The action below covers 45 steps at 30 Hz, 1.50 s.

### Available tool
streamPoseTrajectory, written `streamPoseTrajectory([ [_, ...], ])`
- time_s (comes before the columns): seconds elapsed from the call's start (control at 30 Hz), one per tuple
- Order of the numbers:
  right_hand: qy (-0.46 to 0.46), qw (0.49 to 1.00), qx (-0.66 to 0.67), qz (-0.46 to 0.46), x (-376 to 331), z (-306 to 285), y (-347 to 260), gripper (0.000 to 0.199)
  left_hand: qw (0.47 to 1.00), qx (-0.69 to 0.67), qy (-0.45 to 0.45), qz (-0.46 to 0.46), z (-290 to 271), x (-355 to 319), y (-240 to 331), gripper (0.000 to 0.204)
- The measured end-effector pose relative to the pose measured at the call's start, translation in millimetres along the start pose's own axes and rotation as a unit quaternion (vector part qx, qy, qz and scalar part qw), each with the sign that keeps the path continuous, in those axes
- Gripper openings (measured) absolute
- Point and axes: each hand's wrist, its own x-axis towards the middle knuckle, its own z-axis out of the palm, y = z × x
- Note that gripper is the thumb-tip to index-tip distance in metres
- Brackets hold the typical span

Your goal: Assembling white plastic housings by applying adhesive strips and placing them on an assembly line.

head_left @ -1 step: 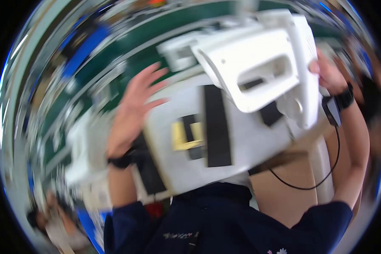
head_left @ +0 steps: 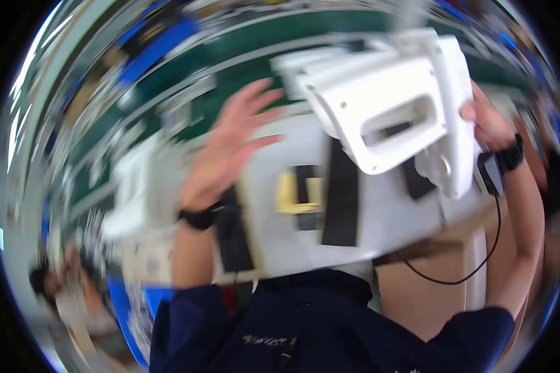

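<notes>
My right hand grips the right side of a large white plastic housing. The housing has a long oblong opening and is tilted above the worktable. My left hand hangs over the table's left part, fingers spread and holding nothing, a little apart from the housing's left end. Below the housing a long black strip lies on the light tabletop. A yellow piece with a smaller black piece over it lies to the left of that strip.
Another white plastic part stands to the left, blurred. A green conveyor-like band curves behind the table. A cardboard box sits at the near right, and a black cable hangs from my right wrist. A person is at the lower left.
The view has turned slightly, so the table and its pieces appear further right. My left hand stays spread, and the housing stays in my right hand.
</notes>
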Motion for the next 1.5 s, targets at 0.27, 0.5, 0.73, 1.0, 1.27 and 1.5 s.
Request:
streamPoseTrajectory([
  [0.27,-0.346,0.929,0.133,0.005,226.7,237.6,-27.6,0.073,0.923,-0.049,0.373,0.085,-51.2,-155.2,49.4,0.102],
  [0.5,-0.456,0.886,0.082,-0.009,318.9,392.0,-112.2,0.051,0.881,0.102,0.457,-0.07,-117.9,-221.6,174.6,0.077],
  [0.73,-0.519,0.852,-0.063,0.008,426.8,465.3,-114.6,0.066,0.852,-0.03,0.493,-0.174,-182.9,-223.9,191.5,0.062],
  [1.0,-0.634,0.764,-0.037,0.112,484.0,521.7,-73.4,0.064,0.794,-0.098,0.561,-0.214,-210.8,-235.6,186.1,0.046],
  [1.27,-0.617,0.776,-0.109,0.074,500.3,534.3,-55.0,0.055,0.722,0.322,0.585,-0.183,-204.8,-238.3,214.7,0.053],
  [1.5,-0.605,0.773,-0.186,-0.046,470.6,552.0,-86.9,0.057,0.739,0.34,0.466,-0.348,-208.6,-257.5,196.3,0.067],
])
